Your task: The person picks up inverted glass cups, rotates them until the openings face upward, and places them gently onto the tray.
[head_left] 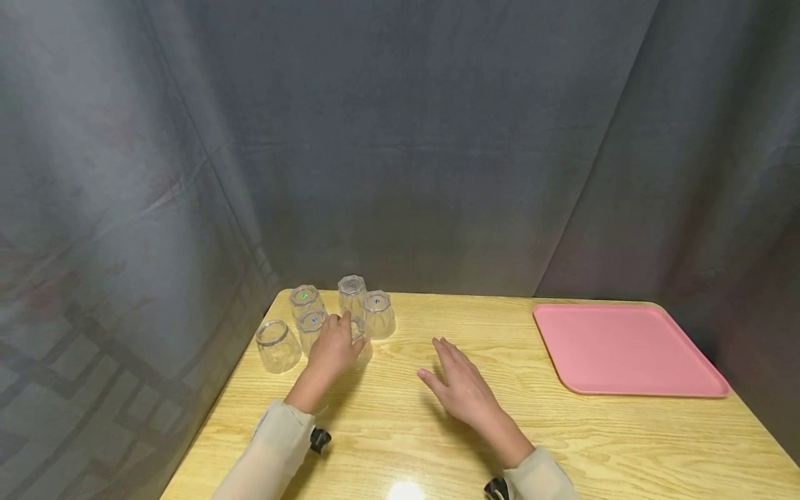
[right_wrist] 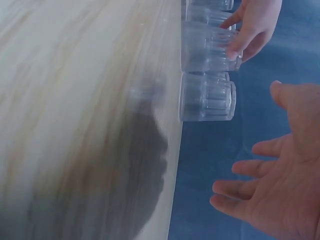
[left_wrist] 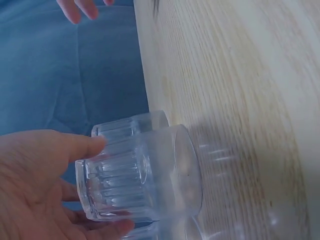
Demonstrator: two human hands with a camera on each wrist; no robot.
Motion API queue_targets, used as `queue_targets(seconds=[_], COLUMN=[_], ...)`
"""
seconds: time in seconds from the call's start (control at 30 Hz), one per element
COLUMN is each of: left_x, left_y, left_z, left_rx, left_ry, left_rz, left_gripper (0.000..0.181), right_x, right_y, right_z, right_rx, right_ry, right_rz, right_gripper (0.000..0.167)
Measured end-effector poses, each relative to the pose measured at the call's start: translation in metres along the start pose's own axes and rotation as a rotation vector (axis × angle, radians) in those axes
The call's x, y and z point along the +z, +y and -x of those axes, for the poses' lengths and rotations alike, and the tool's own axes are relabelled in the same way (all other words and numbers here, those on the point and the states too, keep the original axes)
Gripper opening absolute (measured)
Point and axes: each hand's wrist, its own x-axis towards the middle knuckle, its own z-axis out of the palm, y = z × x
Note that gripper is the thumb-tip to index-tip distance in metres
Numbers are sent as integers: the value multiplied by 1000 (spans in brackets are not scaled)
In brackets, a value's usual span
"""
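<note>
On the worktop (head_left: pixel 387 417), well apart from the tray (head_left: pixel 628 351), one overturned glass (left_wrist: pixel 142 175) is clamped by the left hand (head_left: pixel 334 345), its fingers curled, but not yet separated from five other glasses (head_left: pixel 379 318), while the right hand's (head_left: pixel 464 391) fingers are held apart.

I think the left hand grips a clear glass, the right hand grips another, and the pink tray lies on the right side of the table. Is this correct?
Not quite: the right hand is empty, as the right wrist view shows. The left hand grips a clear glass, and the pink tray lies on the right side of the table.
</note>
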Motion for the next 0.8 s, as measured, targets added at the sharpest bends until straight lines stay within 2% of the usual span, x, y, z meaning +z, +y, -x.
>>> queue_targets(seconds=[0.17, 0.33, 0.47, 0.67, 0.8], left_x=[-3, -9, -13, -17, -17], left_y=[0, 1, 2, 5, 8], left_z=[4, 8, 10, 15, 17], left_rx=[-1, -17, -41, -46, -41], left_ry=[22, 30, 5, -28, -18], left_rz=[56, 143, 266, 492, 571], left_gripper=[72, 72, 72, 70, 71], right_x=[3, 4, 7, 10, 11], right_y=[-3, -7, -9, -13, -16], right_z=[-2, -4, -8, -13, -16], right_rx=[25, 65, 81, 63, 62], right_ry=[-17, -57, -75, -69, -67], right_rz=[-36, -109, -162, -218, -264], right_gripper=[73, 79, 82, 75, 76])
